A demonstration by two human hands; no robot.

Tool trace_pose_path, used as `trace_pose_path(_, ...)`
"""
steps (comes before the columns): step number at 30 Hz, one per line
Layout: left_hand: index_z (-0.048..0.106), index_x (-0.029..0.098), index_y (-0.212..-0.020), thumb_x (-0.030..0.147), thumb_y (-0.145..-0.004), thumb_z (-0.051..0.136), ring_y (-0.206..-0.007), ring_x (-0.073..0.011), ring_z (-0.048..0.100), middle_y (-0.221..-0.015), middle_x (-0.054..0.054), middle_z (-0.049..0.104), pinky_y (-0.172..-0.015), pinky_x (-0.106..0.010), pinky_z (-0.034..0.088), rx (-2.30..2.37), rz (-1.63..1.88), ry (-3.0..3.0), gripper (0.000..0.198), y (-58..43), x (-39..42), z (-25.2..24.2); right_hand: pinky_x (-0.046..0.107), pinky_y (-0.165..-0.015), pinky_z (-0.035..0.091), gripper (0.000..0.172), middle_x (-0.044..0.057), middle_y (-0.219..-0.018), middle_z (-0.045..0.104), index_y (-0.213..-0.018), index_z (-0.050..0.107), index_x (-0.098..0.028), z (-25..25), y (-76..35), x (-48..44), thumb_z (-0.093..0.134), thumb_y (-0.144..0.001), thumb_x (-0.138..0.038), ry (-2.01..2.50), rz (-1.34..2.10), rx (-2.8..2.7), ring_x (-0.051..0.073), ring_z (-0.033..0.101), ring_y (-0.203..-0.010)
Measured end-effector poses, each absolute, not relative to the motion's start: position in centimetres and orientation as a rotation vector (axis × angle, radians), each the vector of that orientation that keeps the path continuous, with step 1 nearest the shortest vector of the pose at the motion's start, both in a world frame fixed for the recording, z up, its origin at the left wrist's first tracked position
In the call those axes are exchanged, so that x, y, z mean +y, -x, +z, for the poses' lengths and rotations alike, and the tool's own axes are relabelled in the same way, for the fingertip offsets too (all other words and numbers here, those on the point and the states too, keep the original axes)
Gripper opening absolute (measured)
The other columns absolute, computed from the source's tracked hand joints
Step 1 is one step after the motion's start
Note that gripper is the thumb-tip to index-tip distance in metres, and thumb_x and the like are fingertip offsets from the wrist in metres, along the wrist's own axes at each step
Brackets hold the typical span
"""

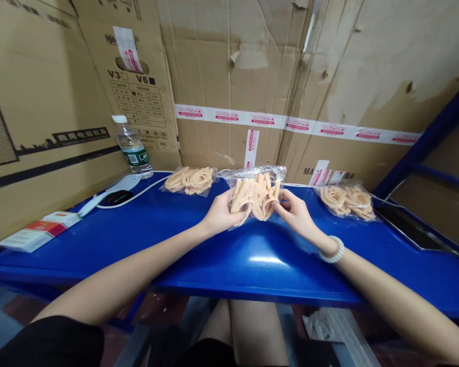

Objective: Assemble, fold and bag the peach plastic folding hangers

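A clear plastic bag (pixel 256 196) filled with beige looped bands is held up above the middle of the blue table (pixel 214 265). My left hand (pixel 222 211) grips its left side, thumb across the front. On the right side, my right hand (pixel 292 210) pinches the bag between thumb and fingers; a pale beaded bracelet circles that wrist. What exactly the bands are I cannot tell. Two similar bags lie on the table: one bag (pixel 191 180) at the back left, another bag (pixel 346 202) to the right.
At the back left stands a water bottle (pixel 133 148). A red and white box (pixel 40 232), a white cable and a dark oval object (pixel 115 198) lie at left. A dark flat device (pixel 409 229) rests at right. Cardboard walls (pixel 229 71) enclose the back and left.
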State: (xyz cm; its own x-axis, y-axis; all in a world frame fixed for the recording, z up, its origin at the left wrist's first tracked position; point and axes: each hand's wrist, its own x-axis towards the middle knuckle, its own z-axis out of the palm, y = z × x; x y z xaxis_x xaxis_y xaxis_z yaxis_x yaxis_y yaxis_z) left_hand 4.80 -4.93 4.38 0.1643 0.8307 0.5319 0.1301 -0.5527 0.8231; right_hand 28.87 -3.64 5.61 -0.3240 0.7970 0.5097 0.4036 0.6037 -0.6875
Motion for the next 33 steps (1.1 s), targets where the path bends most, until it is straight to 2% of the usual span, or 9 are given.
trace_pose_path(5,0.065,0.015,-0.088,0.009,-0.077,0.057,-0.073,-0.0184,0.062,-0.079,-0.005,0.063,-0.069,-0.031,0.054,0.988,1.649,-2.628,0.015,-4.2,-5.4,3.5,0.042,-0.091,0.056,0.029,0.008,-0.105,0.072,-0.106,0.066,-0.021,3.6,-28.8,-3.2,0.057,-0.097,-0.047,0.974,0.618,-1.887,0.025,0.068,-0.097)
trace_pose_path(9,0.067,0.013,-0.114,0.002,-0.08,0.051,-0.082,-0.022,0.062,-0.09,-0.01,0.068,-0.07,-0.033,0.054,0.897,1.333,-3.191,0.039,-4.3,-6.3,3.0,0.047,-0.096,0.054,0.03,0.01,-0.108,0.074,-0.104,0.068,-0.021,2.1,-29.7,-2.6,0.068,-0.086,-0.045,1.003,0.813,-1.772,0.029,0.068,-0.103)
trace_pose_path(12,0.066,0.012,-0.122,-0.001,-0.077,0.05,-0.094,-0.0265,0.065,-0.101,-0.013,0.071,-0.073,-0.035,0.055,1.022,0.981,-3.327,0.05,-4.7,-6.9,2.8,0.044,-0.089,0.057,0.038,0.01,-0.111,0.073,-0.112,0.066,-0.021,1.8,-30.9,-1.6,0.072,-0.076,-0.032,1.112,0.946,-1.558,0.027,0.069,-0.1)
trace_pose_path(16,0.066,0.02,-0.127,0.004,-0.076,0.056,-0.099,-0.0269,0.066,-0.105,-0.01,0.071,-0.082,-0.037,0.055,1.018,0.688,-3.035,0.055,-4.5,-7.1,3.8,0.042,-0.09,0.056,0.038,0.008,-0.11,0.073,-0.108,0.067,-0.021,3.3,-32.3,-1.1,0.064,-0.071,-0.02,1.091,0.823,-1.389,0.025,0.069,-0.101)
trace_pose_path(19,0.062,0.028,-0.136,0.021,-0.075,0.07,-0.098,-0.0238,0.067,-0.112,-0.007,0.071,-0.084,-0.031,0.054,0.8,0.737,-2.575,0.062,-3.7,-6.5,5.4,0.044,-0.099,0.052,0.028,0.007,-0.105,0.075,-0.102,0.07,-0.023,5.8,-32.6,-2.5,0.058,-0.077,-0.018,0.94,0.65,-1.599,0.025,0.068,-0.106)
trace_pose_path(23,0.072,0.021,-0.101,0.035,-0.081,0.064,-0.07,-0.0185,0.063,-0.082,-0.004,0.071,-0.064,-0.026,0.047,1.281,0.951,-2.243,0.026,-2.0,-4.5,5.9,0.041,-0.09,0.055,0.026,0.006,-0.097,0.076,-0.087,0.074,-0.023,8.6,-32.7,-4.6,0.049,-0.086,-0.018,0.828,0.548,-2.152,0.025,0.07,-0.095)
trace_pose_path(27,0.068,0.021,-0.071,0.048,-0.081,0.062,-0.065,-0.0225,0.064,-0.071,-0.006,0.072,-0.057,-0.027,0.041,1.686,0.727,-2.104,0.029,-0.4,-2.6,4.7,0.034,-0.073,0.055,0.03,0.004,-0.079,0.073,-0.077,0.072,-0.023,8.9,-33.1,-4.8,0.044,-0.084,-0.014,0.827,0.459,-2.463,0.021,0.069,-0.073)
trace_pose_path(30,0.068,0.023,-0.066,0.048,-0.077,0.066,-0.066,-0.0233,0.067,-0.071,-0.006,0.074,-0.055,-0.026,0.04,1.631,0.647,-2.054,0.028,-0.2,-2.2,4.1,0.039,-0.088,0.055,0.032,0.006,-0.097,0.075,-0.093,0.073,-0.024,8.6,-32.9,-4.9,0.044,-0.086,-0.013,0.775,0.336,-2.373,0.024,0.07,-0.094)
trace_pose_path(33,0.067,0.022,-0.065,0.041,-0.074,0.068,-0.055,-0.0199,0.063,-0.062,-0.003,0.07,-0.05,-0.024,0.041,1.541,0.673,-1.923,0.02,-0.7,-2.5,4.0,0.048,-0.11,0.043,0.038,0.008,-0.129,0.068,-0.122,0.067,-0.025,8.5,-32.4,-5.1,0.045,-0.092,-0.017,0.701,0.264,-2.397,0.028,0.057,-0.128)
